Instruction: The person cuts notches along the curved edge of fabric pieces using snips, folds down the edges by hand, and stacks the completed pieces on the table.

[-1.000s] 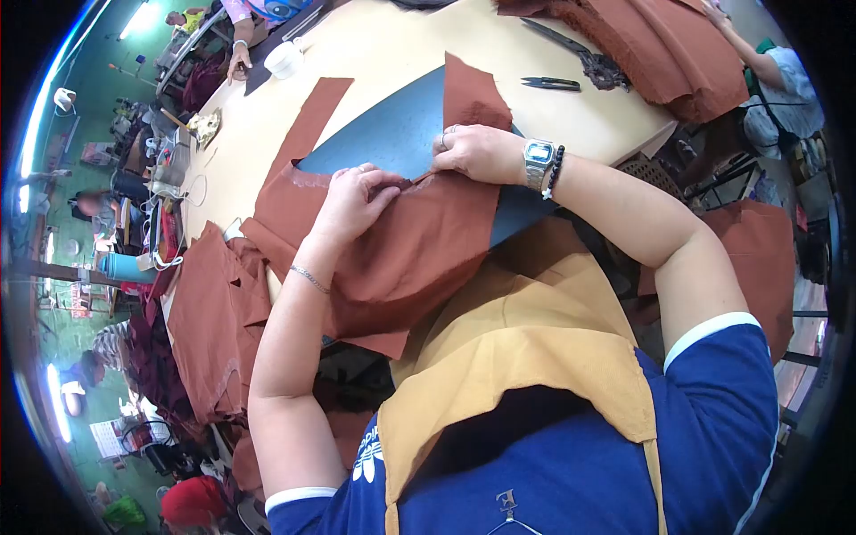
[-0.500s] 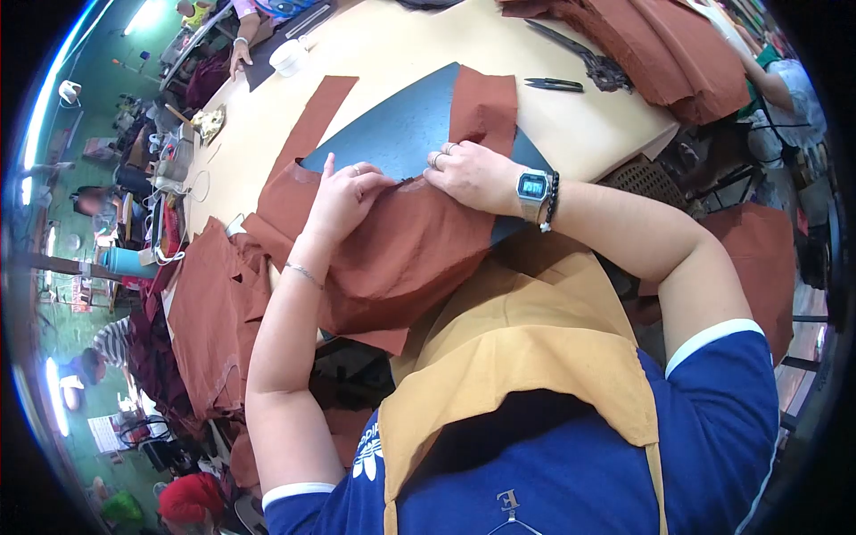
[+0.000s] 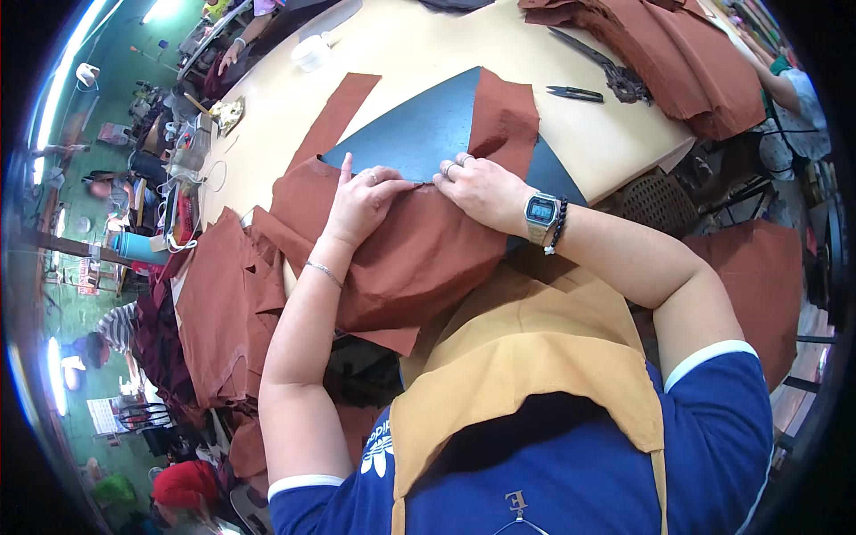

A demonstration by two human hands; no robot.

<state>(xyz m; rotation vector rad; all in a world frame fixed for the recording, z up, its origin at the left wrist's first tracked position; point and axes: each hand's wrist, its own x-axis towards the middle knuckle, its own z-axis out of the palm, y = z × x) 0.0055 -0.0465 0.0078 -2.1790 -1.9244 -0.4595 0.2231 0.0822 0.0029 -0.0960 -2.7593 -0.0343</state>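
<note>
A piece of reddish-brown fabric (image 3: 419, 267) lies over a dark blue board (image 3: 406, 134) with a pointed tip, and its lower part hangs toward my apron. My left hand (image 3: 364, 203) pinches the fabric's upper edge between thumb and fingers, with one finger raised. Close beside it, my right hand (image 3: 486, 192) grips the same edge, its fingertips a short way from the left ones. Whatever lies under the fingertips is hidden. A strip of the same fabric (image 3: 504, 111) covers the board's right part.
Thread snips (image 3: 575, 94) and large dark scissors (image 3: 584, 52) lie on the pale table (image 3: 624, 147). A fabric stack (image 3: 678, 67) sits at the far right, with more fabric (image 3: 227, 316) at left. A white cup (image 3: 311, 53) stands at the back. Other people are around.
The whole view has shifted slightly, so things appear farther right and a little lower. My hands are slightly closer together along the fabric edge and still grip it.
</note>
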